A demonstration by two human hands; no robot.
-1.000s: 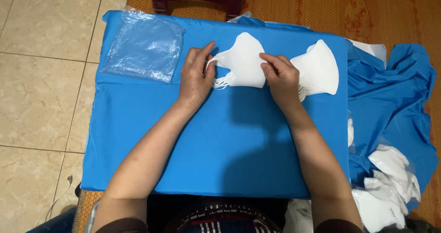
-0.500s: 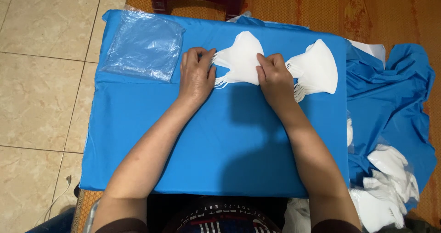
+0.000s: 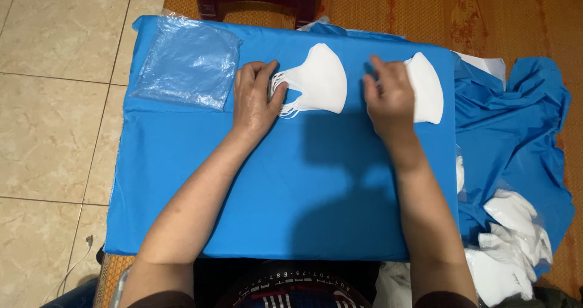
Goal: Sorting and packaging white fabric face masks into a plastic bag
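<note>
Head view. A bench covered with smooth blue cloth carries two stacks of white folded fabric face masks. The first stack of white masks lies near the far edge at mid-bench; the left hand rests flat at its left side, fingers closed on the bunched ear loops. The second stack of white masks lies near the far right corner; the right hand lies open on the cloth, touching its left edge and partly covering it. One clear crinkled plastic bag occupies the far left corner. More loose white masks lie heaped off the right edge, number uncertain.
</note>
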